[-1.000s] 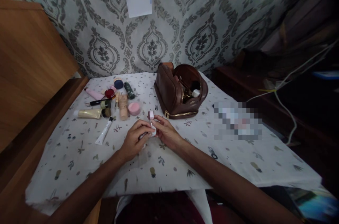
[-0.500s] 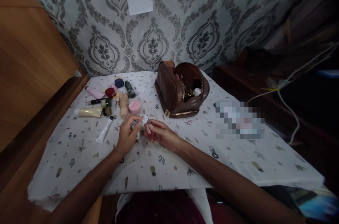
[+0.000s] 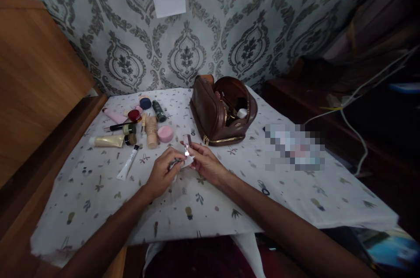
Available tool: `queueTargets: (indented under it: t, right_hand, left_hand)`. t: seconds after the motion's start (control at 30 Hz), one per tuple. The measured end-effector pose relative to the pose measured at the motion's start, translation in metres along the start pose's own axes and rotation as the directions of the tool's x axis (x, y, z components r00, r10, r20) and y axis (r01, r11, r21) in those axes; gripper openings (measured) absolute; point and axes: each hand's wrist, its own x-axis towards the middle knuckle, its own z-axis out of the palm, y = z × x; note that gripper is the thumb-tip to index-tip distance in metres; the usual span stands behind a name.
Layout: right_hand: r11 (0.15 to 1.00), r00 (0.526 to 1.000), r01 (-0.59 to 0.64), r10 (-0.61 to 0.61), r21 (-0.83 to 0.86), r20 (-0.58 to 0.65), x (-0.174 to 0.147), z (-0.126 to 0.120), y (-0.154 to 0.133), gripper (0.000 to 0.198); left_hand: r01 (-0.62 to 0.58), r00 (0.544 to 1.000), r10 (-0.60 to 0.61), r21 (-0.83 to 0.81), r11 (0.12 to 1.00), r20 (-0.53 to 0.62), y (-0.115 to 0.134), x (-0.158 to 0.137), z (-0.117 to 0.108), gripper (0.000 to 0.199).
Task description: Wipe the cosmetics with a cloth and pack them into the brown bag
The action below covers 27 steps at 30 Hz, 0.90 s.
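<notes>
My right hand (image 3: pixel 207 163) grips a small shiny, pinkish clear bottle (image 3: pixel 187 141), held nearly upright above the table. Closed in a pinch, my left hand (image 3: pixel 165 169) has a crumpled white wipe (image 3: pixel 187 163) against the bottle's lower end. Whether the wipe is cloth or paper I cannot tell. Just beyond my hands sits a round pink jar (image 3: pixel 165 134), beside a beige bottle (image 3: pixel 151 132). A white tube with a black cap (image 3: pixel 127 163) lies left of my left hand.
An open brown leather bag (image 3: pixel 210 114) with items inside stands behind my right hand. Several cosmetics, including a gold tube (image 3: pixel 109 140) and a dark green tube (image 3: pixel 159 111), lie at the left. A blurred-out object (image 3: pixel 297 146) is on the right. A wooden panel (image 3: pixel 39 76) borders the left side.
The bottle has been turned over in my right hand, so its other end points up. The white wipe has shifted from its top to its lower end. The view has moved slightly.
</notes>
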Motion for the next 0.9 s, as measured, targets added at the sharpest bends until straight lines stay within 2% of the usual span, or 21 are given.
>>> queueTargets:
  t: [0.07,0.17,0.3,0.37,0.47,0.6,0.73,0.83,0.9]
  right_hand:
    - [1.000,1.000,0.011,-0.011,0.005,-0.004,0.001,-0.001,0.000,0.054]
    - [1.000,0.997,0.002,0.000,-0.028,0.072,-0.002,-0.002,0.001,0.063]
    - [0.994,0.973,-0.070,0.086,-0.083,0.215,-0.008,-0.002,0.003,0.055]
    - [0.991,0.959,-0.089,0.113,-0.104,0.258,-0.009,-0.001,0.004,0.050]
    - [0.994,0.965,-0.072,0.091,-0.085,0.248,-0.009,-0.001,0.006,0.047]
    - [1.000,0.988,-0.018,0.019,-0.009,0.152,-0.006,-0.002,0.004,0.048]
    - [1.000,0.995,0.024,-0.024,0.005,0.094,-0.003,-0.001,0.002,0.040]
    - [0.999,0.994,0.015,-0.011,-0.037,0.112,-0.003,-0.002,0.003,0.037]
    - [0.997,0.989,-0.014,0.024,-0.071,0.143,-0.004,-0.002,0.004,0.040]
  left_hand:
    - [0.009,1.000,-0.009,0.002,1.000,-0.007,0.001,0.000,-0.001,0.009]
    - [0.060,0.995,-0.056,0.041,0.997,-0.086,-0.001,0.001,-0.003,0.009]
    - [0.216,0.944,-0.191,0.066,0.974,-0.270,-0.008,0.002,-0.008,0.009]
    - [0.244,0.927,-0.214,0.063,0.968,-0.308,-0.010,0.002,-0.011,0.009]
    - [0.202,0.949,-0.175,0.079,0.976,-0.264,-0.011,0.003,-0.011,0.010]
    - [0.056,0.992,-0.045,0.091,0.994,-0.118,-0.006,0.002,-0.008,0.010]
    - [-0.062,0.998,0.062,0.083,0.995,0.005,-0.002,0.000,-0.004,0.013]
    - [-0.085,0.996,0.084,0.089,0.992,0.017,-0.002,0.000,-0.004,0.013]
    - [-0.058,0.997,0.062,0.117,0.991,-0.034,-0.004,-0.001,-0.005,0.012]
